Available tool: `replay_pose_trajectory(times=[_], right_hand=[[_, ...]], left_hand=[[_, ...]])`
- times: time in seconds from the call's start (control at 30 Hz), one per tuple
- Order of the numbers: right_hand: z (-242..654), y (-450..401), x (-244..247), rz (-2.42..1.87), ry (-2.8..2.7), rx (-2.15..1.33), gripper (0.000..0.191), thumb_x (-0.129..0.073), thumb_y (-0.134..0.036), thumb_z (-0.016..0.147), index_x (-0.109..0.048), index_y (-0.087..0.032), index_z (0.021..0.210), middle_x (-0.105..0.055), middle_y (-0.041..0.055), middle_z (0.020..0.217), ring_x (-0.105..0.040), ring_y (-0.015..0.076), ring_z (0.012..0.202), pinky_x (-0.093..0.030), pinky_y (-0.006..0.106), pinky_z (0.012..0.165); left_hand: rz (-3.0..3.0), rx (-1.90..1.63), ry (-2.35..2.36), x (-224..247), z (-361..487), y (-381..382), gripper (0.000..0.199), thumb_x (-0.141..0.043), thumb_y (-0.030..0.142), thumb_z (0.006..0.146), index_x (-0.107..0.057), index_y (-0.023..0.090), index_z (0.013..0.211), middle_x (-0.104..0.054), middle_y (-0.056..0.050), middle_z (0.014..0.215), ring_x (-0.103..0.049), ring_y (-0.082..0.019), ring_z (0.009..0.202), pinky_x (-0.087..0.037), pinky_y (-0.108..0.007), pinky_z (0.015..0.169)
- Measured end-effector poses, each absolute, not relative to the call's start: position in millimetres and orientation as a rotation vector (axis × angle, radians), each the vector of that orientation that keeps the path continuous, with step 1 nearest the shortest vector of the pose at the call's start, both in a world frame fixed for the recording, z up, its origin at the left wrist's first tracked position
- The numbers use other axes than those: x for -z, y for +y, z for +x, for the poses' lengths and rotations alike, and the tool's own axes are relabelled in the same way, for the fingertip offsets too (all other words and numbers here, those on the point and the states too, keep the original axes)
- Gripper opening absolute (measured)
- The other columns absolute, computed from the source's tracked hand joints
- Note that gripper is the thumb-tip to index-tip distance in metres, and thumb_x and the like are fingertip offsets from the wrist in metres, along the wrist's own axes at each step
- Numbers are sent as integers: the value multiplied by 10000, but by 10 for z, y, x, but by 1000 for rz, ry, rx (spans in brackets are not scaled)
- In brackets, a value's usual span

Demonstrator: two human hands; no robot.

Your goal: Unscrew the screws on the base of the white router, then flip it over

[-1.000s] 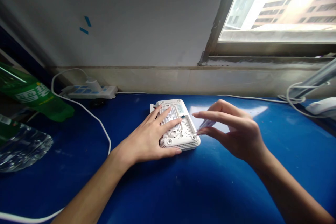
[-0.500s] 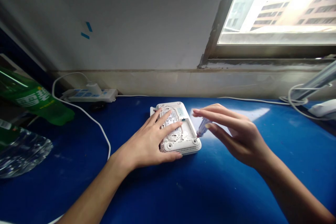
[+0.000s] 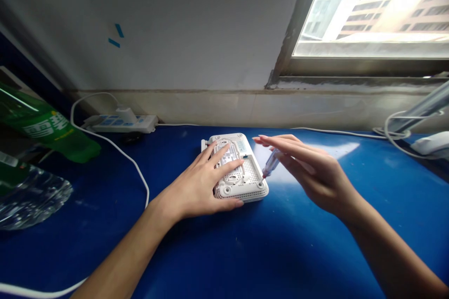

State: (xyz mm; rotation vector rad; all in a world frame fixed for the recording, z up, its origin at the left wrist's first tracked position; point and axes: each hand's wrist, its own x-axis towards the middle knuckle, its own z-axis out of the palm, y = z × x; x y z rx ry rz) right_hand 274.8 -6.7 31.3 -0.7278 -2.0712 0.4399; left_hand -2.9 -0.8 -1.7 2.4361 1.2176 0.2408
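Observation:
A white router (image 3: pixel 249 173) lies upside down on the table, its perforated underside facing up. My left hand (image 3: pixel 196 187) rests spread across it, with the fingers pressing on the casing. My right hand (image 3: pixel 310 170) is at the router's right side, holding a small screwdriver (image 3: pixel 271 164) with a clear handle between the fingers. The screwdriver's tip meets the router's near right corner, at a round screw recess (image 3: pixel 260 185). The fingers of my right hand reach over the handle and partly hide it.
The router sits on a glossy blue table (image 3: pixel 298 252). To the left are a green plastic bottle (image 3: pixel 45 126), a crumpled clear plastic bottle (image 3: pixel 31 201) and a white power strip (image 3: pixel 121 124) with a white cable (image 3: pixel 121 149). A window (image 3: pixel 372 14) is at upper right.
My right fingers have straightened and slid along the screwdriver, from a close pinch near its tip to a looser hold on the handle. My left hand and the router have stayed in place.

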Motion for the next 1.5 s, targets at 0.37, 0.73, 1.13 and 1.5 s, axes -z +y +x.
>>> replay_pose_trajectory(times=[0.37,0.73,1.13,1.5], right_hand=[[2755,-63,-347,-698,-2101,-276,448,-635,-124,1008,-705,-309,1410,-797,82,1170,-703,260,1068,-595,396,860],[2789,-71,-341,-739,-2064,-257,354,-769,-210,946,-789,-325,1281,-755,67,969,-690,217,871,-585,339,720],[2748,-68,-278,-735,-2057,-191,291,-825,-205,905,-819,-251,1192,-722,51,846,-663,178,708,-564,310,635],[2760,-77,-304,-681,-2111,-367,389,-795,-138,923,-770,-264,1290,-756,44,973,-717,168,827,-593,288,733]], left_hand=[[2441,-259,1205,21,-35,-10,918,-639,856,845,-386,462,1635,-112,3,1796,-27,-465,1638,-201,-688,1298],[2463,-231,1218,25,-29,-3,925,-600,883,846,-357,479,1642,-81,-8,1798,1,-442,1642,-161,-694,1302],[2457,-208,1237,13,-17,-9,920,-630,861,847,-354,485,1640,-77,3,1797,18,-425,1644,-150,-670,1311],[2439,-191,1245,17,-21,-12,924,-600,890,839,-337,508,1638,-59,11,1799,41,-408,1647,-165,-663,1308]])
